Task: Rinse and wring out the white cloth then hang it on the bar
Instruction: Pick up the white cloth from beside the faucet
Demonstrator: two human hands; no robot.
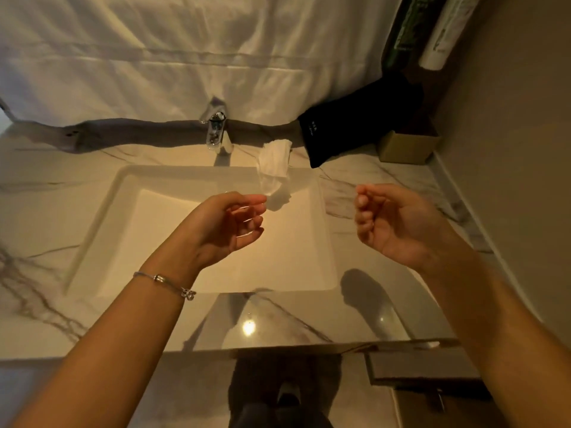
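A small white cloth (273,162) lies crumpled on the far rim of the rectangular sink (92,217), with one corner drooping into the basin, just right of the chrome faucet (215,131). My left hand (227,227) hovers over the basin, palm up, fingers loosely curled and apart, holding nothing. My right hand (392,220) hangs over the sink's right rim, fingers curled inward, also with nothing in it. Both hands are short of the cloth. No bar can be made out.
A marble counter (46,196) surrounds the sink. A black pouch (355,128) and a brown cardboard box (408,146) stand at the back right. A large white sheet (185,57) drapes over the wall behind. A beige wall (509,118) closes the right side.
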